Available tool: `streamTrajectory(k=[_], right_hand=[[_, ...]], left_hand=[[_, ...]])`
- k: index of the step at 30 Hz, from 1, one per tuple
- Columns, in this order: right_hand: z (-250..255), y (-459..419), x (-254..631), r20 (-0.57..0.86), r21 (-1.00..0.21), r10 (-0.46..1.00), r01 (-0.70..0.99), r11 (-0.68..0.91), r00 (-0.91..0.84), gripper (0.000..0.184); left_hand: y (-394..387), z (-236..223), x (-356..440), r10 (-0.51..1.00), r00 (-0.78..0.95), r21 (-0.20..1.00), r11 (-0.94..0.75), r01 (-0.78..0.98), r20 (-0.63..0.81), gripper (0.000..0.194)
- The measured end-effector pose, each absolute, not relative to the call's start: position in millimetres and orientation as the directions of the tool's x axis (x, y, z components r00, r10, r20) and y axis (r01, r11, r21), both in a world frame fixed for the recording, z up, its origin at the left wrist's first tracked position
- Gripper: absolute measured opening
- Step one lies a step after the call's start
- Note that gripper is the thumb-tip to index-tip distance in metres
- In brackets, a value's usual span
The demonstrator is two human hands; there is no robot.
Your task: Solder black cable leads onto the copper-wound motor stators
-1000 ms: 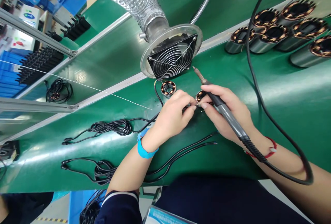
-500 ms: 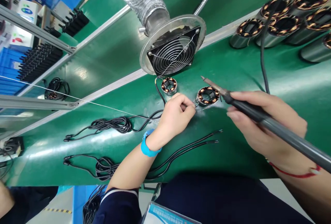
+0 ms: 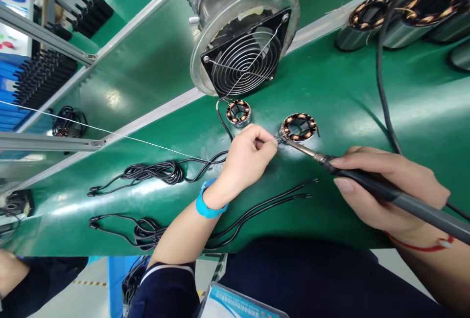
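Nearest me, a pair of black cable ends (image 3: 273,204) lies on the green bench (image 3: 330,230). My right hand (image 3: 407,176) grips a soldering iron (image 3: 374,184) like a pen. My left hand (image 3: 249,156) is pinched narrow on thin wire ends (image 3: 280,138), their exact layout too small to tell. Just beyond my left fingertips sits the copper-wound ring (image 3: 306,135), the iron's tip at its near-left edge. I judge this to be soldering; the next move calls for both hands steady. Farther off stand a smaller-looking ring (image 3: 240,123), then the fan (image 3: 244,68); wound cylinders (image 3: 354,39) are far right.
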State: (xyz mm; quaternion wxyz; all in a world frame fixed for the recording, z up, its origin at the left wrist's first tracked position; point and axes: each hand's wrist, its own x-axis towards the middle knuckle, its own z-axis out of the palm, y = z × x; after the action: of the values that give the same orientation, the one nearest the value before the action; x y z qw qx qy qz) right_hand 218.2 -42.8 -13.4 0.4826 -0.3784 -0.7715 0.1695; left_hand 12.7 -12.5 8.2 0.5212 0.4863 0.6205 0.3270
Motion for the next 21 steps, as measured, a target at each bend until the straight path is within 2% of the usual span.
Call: streamTrajectory(k=[15, 21], right_hand=[[-18, -41, 220, 0.618, -0.688, 0.748, 0.293, 0.664, -0.244, 0.028], [-6, -39, 218, 0.583, -0.658, 0.746, 0.351, 0.666, -0.322, 0.04]], left_hand=[[-12, 7, 13, 0.937, 0.022, 0.918, 0.336, 0.211, -0.348, 0.017], [-12, 6, 13, 0.936, 0.015, 0.917, 0.342, 0.206, -0.352, 0.016]])
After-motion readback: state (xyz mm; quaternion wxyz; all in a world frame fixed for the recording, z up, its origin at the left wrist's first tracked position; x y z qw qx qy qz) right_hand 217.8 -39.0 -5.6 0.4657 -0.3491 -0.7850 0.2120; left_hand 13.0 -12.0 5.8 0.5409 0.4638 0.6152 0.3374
